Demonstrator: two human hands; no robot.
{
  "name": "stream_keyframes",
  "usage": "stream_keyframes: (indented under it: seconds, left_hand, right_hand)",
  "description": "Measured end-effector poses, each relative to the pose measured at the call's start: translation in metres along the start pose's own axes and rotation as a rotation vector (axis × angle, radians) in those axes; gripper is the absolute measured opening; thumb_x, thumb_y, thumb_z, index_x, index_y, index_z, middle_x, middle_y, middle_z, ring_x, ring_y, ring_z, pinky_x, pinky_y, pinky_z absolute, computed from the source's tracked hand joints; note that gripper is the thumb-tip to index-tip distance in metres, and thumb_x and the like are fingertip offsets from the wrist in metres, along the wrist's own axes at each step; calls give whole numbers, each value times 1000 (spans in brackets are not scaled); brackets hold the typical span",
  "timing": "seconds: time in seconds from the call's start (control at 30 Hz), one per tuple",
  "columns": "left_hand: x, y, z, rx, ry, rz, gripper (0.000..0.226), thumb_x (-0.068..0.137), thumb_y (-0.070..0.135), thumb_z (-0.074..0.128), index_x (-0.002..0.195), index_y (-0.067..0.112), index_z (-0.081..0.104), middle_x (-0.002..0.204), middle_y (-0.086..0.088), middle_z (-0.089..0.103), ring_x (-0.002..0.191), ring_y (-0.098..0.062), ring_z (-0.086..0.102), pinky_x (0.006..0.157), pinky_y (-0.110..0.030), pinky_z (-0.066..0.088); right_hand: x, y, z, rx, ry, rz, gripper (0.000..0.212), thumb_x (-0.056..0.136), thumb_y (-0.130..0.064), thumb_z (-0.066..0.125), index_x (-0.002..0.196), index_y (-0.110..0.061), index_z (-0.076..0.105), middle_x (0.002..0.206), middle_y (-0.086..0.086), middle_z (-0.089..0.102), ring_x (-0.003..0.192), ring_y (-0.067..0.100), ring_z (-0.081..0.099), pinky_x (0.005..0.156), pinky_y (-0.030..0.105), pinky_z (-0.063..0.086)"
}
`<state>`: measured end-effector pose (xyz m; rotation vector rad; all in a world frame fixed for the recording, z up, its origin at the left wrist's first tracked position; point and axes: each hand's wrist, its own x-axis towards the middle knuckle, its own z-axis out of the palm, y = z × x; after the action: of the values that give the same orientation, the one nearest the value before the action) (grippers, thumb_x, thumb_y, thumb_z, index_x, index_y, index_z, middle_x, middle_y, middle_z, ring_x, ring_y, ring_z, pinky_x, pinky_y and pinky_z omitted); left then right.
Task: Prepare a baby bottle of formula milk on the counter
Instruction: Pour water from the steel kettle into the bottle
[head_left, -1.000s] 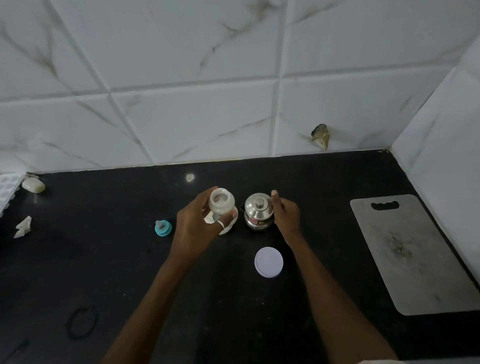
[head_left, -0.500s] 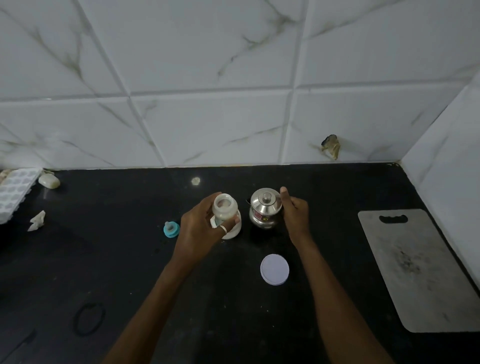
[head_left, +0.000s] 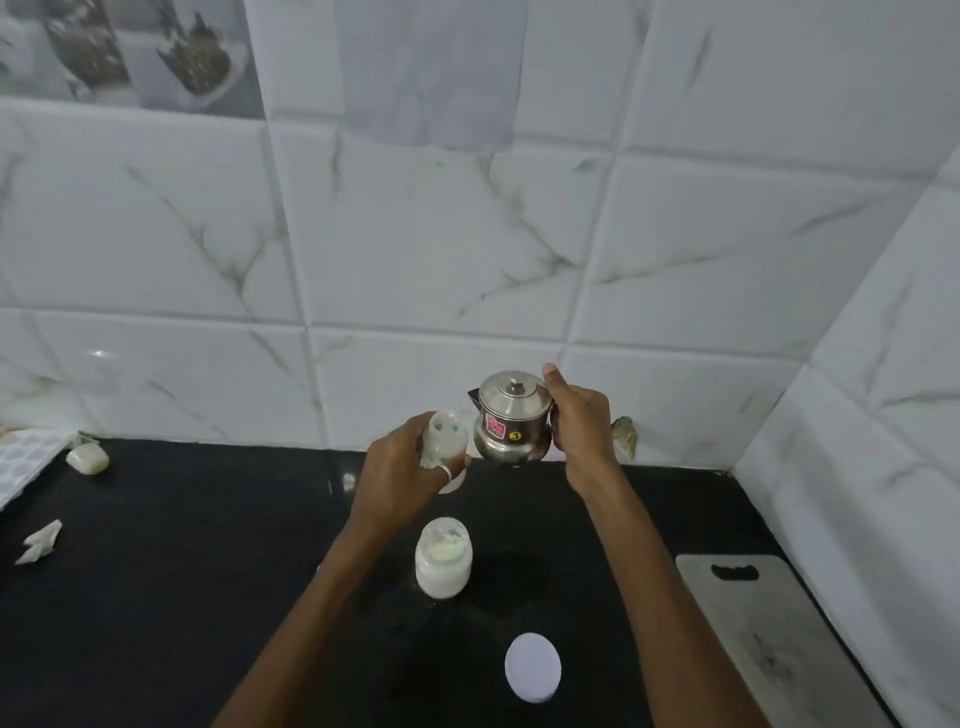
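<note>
Holding one baby bottle (head_left: 442, 438) above the black counter (head_left: 182, 597), the left hand (head_left: 402, 480) has its fingers wrapped around the bottle's side, with a pale ring on one finger. Just to its right, the right hand (head_left: 579, 423) grips one small steel pot (head_left: 511, 418) with a knobbed lid, fingers closed round its far side and thumb raised by the lid; the pot is lifted clear of the counter and nearly touches the bottle. Below both hands stands one open white jar (head_left: 443, 558) with pale powder inside, and nearer the camera lies one round white lid (head_left: 533, 667). One grey cutting board (head_left: 769, 634) lies at the right edge. At far left are one white tray (head_left: 23, 457), one pale lump (head_left: 87, 460) and one crumpled scrap (head_left: 39, 541).
</note>
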<state>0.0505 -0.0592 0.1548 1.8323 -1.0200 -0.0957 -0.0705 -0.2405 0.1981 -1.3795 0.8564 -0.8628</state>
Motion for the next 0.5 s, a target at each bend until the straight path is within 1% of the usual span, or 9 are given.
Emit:
stream_keyframes:
  seconds: [0.03, 0.07, 0.13, 0.17, 0.23, 0.3, 0.37, 0.5]
  left_hand:
    - [5, 4, -5, 0, 6, 15, 59, 76, 35, 85, 128, 21, 62, 104, 19, 64, 97, -6, 64, 85, -21, 51]
    - [9, 8, -11, -1, 10, 29, 59, 76, 35, 85, 129, 21, 62, 104, 19, 63, 96, -6, 63, 85, -21, 51]
    - [17, 13, -19, 0, 21, 43, 58, 76, 35, 85, 128, 21, 63, 102, 18, 63, 94, -7, 63, 85, -24, 52]
    - [21, 16, -24, -1, 29, 45, 57, 76, 35, 85, 127, 21, 64, 101, 18, 64, 93, -8, 63, 86, -25, 53]
    - [26, 21, -30, -2, 48, 54, 56, 75, 35, 85, 126, 21, 65, 98, 16, 65, 91, -9, 65, 86, -28, 54]
    - [30, 24, -33, -5, 58, 67, 55, 75, 34, 86, 125, 22, 66, 97, 16, 66, 91, -10, 66, 86, -30, 55]
    - [32, 25, -36, -5, 58, 78, 53, 75, 34, 85, 124, 23, 67, 95, 16, 67, 90, -9, 67, 86, -31, 56]
    - [36, 25, -38, 28, 51, 81, 57, 75, 38, 85, 126, 24, 66, 96, 15, 67, 91, -11, 67, 85, -31, 55]
  right_hand:
    - [-3, -12, 3, -1, 3, 4, 68, 99, -36, 64, 35, -18, 49, 39, -12, 42, 36, 3, 36, 43, 19, 30]
    - [-4, -20, 5, -1, 5, 3, 65, 98, -37, 65, 38, -19, 47, 41, -8, 40, 37, 6, 33, 44, 21, 29]
    - [-8, -35, 9, 2, 9, -15, 58, 97, -39, 67, 50, -14, 44, 46, -2, 36, 41, 11, 31, 45, 25, 27]
    - [-10, -42, 11, -4, 14, -16, 56, 96, -39, 66, 51, -14, 45, 46, -2, 38, 41, 11, 32, 45, 25, 28]
    - [-14, -51, 14, -9, 25, -26, 58, 97, -38, 66, 45, -19, 50, 42, -7, 42, 40, 9, 35, 43, 22, 30]
    - [-15, -58, 17, -9, 17, -38, 62, 97, -36, 66, 41, -21, 45, 41, -8, 40, 42, 10, 34, 44, 22, 29]
    - [-16, -63, 19, -32, 17, -45, 60, 97, -36, 66, 46, -18, 41, 43, -6, 36, 47, 14, 32, 46, 24, 28]
    - [-13, -78, 22, -106, -4, -92, 54, 94, -39, 69, 50, -17, 45, 45, -8, 34, 53, 16, 34, 53, 28, 30]
